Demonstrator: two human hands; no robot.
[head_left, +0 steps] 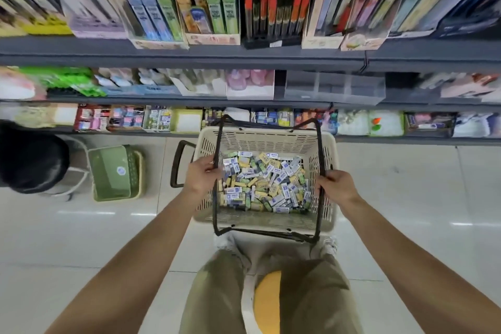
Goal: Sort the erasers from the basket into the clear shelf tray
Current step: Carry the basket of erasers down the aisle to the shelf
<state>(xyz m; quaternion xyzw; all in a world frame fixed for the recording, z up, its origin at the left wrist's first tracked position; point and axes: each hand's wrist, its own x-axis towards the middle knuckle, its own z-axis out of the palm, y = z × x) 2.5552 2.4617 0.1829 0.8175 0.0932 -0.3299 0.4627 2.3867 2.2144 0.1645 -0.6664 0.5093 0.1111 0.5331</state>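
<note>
Both hands hold the basket [264, 134] by its black handles [320, 149]: left hand [202, 175] & right hand [337, 187], fingers curled round one each. Step looks like positioning; sorting not yet begun. Erasers [265, 184], small blue, yellow & green-wrapped blocks, lie heaped in the basket. Next: free a hand, pinch some, reach up to the clear tray [334, 88] on the shelf.

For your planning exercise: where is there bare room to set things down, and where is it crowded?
Free: floor tiles right of the basket, below the bottom shelf; the strip between it and the green basket; the clear shelf tray, seemingly empty. Crowded: shelves beside the tray; the erasers pile.
</note>
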